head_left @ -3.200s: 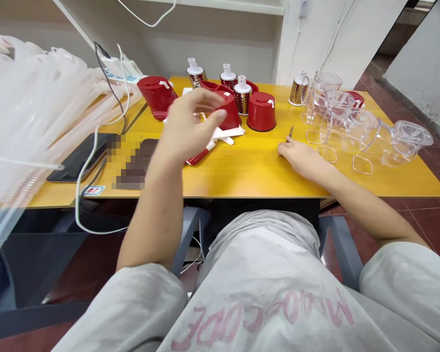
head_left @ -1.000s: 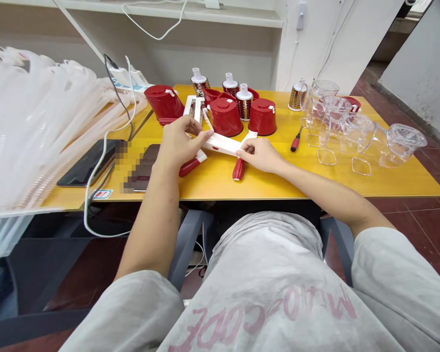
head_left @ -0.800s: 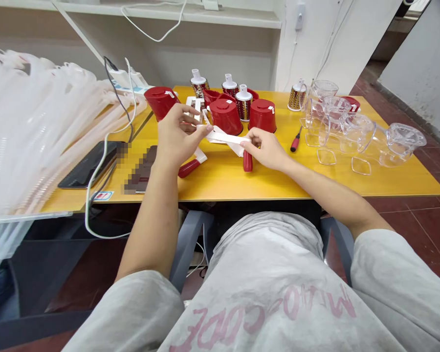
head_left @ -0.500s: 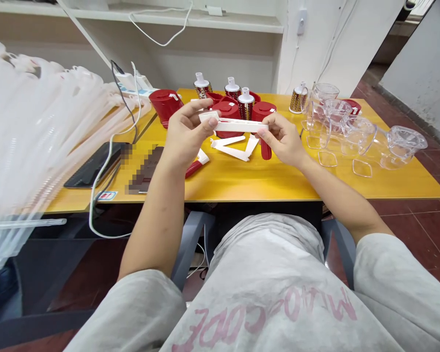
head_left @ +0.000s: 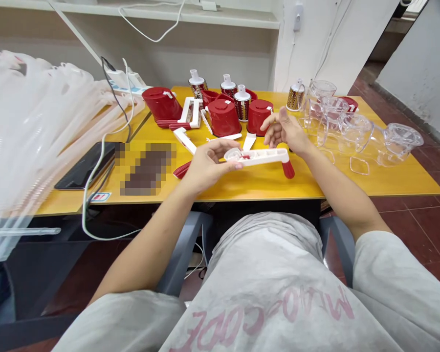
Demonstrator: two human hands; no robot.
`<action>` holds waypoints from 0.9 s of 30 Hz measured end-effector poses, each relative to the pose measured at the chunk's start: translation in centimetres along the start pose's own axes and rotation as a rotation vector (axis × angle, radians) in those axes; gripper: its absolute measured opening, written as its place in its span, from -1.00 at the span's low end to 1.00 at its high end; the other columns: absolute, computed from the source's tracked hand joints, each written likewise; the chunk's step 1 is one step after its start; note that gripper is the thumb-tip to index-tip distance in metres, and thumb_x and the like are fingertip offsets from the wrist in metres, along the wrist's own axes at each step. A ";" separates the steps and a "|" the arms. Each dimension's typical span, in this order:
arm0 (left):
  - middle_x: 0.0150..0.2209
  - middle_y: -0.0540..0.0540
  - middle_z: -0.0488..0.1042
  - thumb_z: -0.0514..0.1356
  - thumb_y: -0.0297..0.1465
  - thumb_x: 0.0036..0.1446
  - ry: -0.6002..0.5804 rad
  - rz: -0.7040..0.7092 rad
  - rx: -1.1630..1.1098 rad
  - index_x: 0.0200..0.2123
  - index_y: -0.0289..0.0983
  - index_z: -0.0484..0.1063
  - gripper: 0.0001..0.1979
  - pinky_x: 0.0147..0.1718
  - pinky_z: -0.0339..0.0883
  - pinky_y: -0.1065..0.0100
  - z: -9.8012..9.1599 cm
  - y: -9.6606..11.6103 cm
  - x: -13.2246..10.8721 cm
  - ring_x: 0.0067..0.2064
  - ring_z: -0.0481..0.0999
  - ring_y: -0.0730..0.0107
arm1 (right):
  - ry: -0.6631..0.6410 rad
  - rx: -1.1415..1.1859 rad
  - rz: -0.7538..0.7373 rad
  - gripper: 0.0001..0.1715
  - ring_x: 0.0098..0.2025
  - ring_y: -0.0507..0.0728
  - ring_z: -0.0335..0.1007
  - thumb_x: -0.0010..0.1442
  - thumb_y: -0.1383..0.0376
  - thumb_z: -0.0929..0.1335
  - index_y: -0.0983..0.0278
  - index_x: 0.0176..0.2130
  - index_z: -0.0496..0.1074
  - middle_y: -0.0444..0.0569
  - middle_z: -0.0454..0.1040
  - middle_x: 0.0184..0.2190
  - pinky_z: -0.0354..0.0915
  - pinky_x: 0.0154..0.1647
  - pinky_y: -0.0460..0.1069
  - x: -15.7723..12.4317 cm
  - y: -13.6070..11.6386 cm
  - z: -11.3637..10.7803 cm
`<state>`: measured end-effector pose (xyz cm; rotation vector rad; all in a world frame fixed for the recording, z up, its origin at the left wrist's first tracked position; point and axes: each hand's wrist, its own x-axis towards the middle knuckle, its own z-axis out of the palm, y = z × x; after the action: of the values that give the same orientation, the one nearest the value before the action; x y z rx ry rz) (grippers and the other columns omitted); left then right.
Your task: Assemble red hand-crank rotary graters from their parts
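Note:
A white crank handle with a red grip is pinched at its wide end by my left hand. Its hollow, ribbed side faces me, and the red grip hangs down at the right end. My right hand is off the crank handle, just above and behind it, fingers apart and holding nothing. Flat white strips lie on the table behind the crank handle. Another white crank handle rests left of them, partly hidden by my left hand, with a red grip nearby.
Red housings and grater drums stand at the back. Clear plastic hoppers fill the right side of the yellow table. A black tablet, a white cable and bundled plastic sleeves are on the left.
My right hand has let go of the crank handle and risen with its fingers spread. My left hand has lowered the crank handle and turned its hollow side toward me.

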<state>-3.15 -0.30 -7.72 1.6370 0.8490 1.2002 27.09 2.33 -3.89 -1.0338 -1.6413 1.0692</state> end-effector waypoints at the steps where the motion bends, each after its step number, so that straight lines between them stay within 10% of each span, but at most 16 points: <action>1: 0.13 -0.26 0.89 0.92 0.03 -0.23 -0.016 -0.011 -0.005 0.03 -0.18 0.84 -0.20 0.32 0.76 -0.05 0.4 -0.3 -0.7 0.20 0.85 -0.15 | -0.018 -0.032 0.027 -0.07 -0.39 0.11 0.60 0.50 -0.63 0.45 0.15 -0.06 0.58 -0.05 0.68 -0.35 0.50 -0.37 -0.01 0.3 0.6 0.0; 5: 0.25 -0.32 0.87 0.94 0.00 -0.21 -0.068 -0.073 -0.035 0.12 -0.20 0.85 -0.15 0.46 0.70 -0.14 1.0 -1.2 -2.5 0.35 0.82 -0.28 | -0.056 -0.351 -0.025 -0.63 -0.30 0.15 0.56 0.59 -0.03 0.55 0.17 0.11 0.68 -0.13 0.63 -0.34 0.55 -0.11 0.07 1.1 2.7 0.3; 9: 0.41 -0.36 0.81 0.92 0.02 -0.16 -0.163 -0.141 0.002 0.30 -0.18 0.83 -0.02 0.49 0.70 -0.22 1.0 -1.4 -2.9 0.44 0.78 -0.36 | -0.205 -0.616 -0.094 -0.31 -0.12 0.17 0.62 0.49 0.28 0.51 0.23 0.52 0.67 -0.09 0.73 -0.16 0.54 0.16 0.10 1.5 3.7 1.0; 15: 0.45 -0.36 0.79 0.81 0.05 0.06 -0.249 -0.074 0.148 0.41 -0.19 0.79 -0.08 0.56 0.63 -0.32 0.9 -1.6 -3.2 0.42 0.79 -0.41 | -0.316 -0.766 -0.214 -0.41 0.30 0.31 0.75 0.62 0.32 0.36 0.23 0.40 0.83 0.16 0.85 0.32 0.52 0.53 0.24 2.5 4.0 2.0; 22: 0.43 -0.34 0.81 0.76 0.05 0.10 -0.257 -0.060 0.217 0.38 -0.18 0.82 -0.15 0.53 0.61 -0.32 0.8 -1.6 -2.9 0.42 0.79 -0.44 | -0.030 -0.590 -0.213 -0.45 0.28 0.32 0.83 0.51 0.34 0.36 0.26 0.21 0.90 0.17 0.89 0.25 0.61 0.55 0.28 2.3 4.5 0.3; 27: 0.42 -0.36 0.80 0.76 0.04 0.08 -0.254 -0.064 0.189 0.37 -0.20 0.82 -0.14 0.54 0.62 -0.33 0.9 -1.6 -2.8 0.40 0.80 -0.43 | 0.080 -0.078 -0.039 -0.63 -0.01 0.22 0.83 0.52 0.11 0.47 0.20 0.13 0.80 0.06 0.85 0.02 0.82 0.16 0.19 2.3 4.3 -0.2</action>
<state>-3.08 -2.53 -10.22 1.8538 0.8652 0.8662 27.40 5.72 -7.38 -1.0766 -1.6430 0.9333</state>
